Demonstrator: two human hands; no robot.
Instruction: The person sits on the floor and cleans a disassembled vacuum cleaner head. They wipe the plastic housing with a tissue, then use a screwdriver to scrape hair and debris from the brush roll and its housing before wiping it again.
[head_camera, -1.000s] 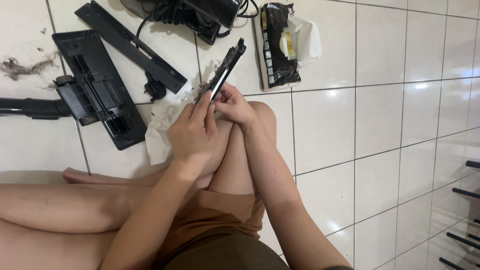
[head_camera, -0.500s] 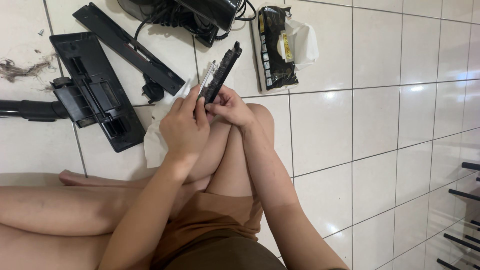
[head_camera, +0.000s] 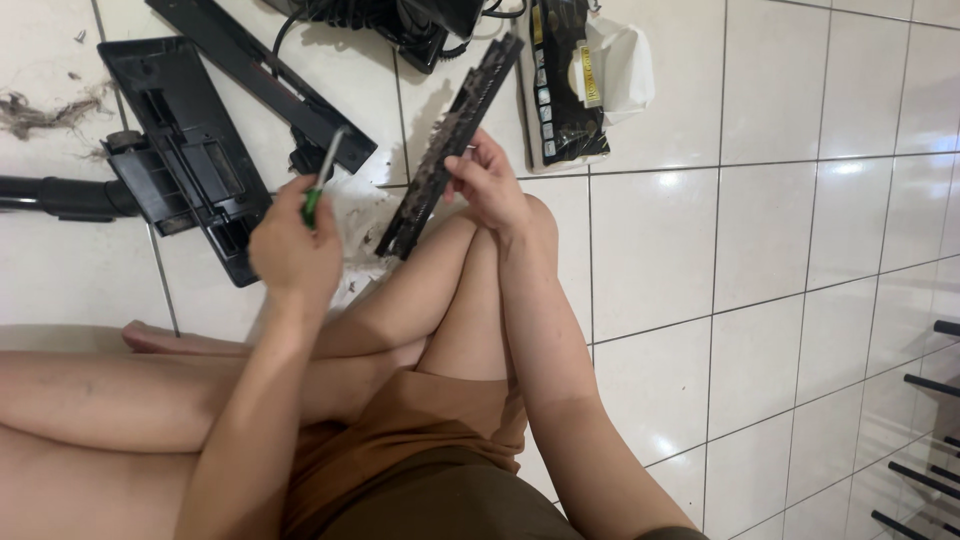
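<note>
Our right hand (head_camera: 490, 185) pinches the long black brush strip (head_camera: 450, 140) near its middle, tilting it up off the knee so its bristled face shows. Our left hand (head_camera: 295, 250) is clenched around a green-handled tool (head_camera: 322, 185), tip up, held just left of the strip. Further left lies the opened vacuum head (head_camera: 185, 165); far right of the strip, a wipes pack (head_camera: 575, 85) on the tiles (head_camera: 760, 250).

Bright, even light; glare on glossy tiles (head_camera: 660, 180).
</note>
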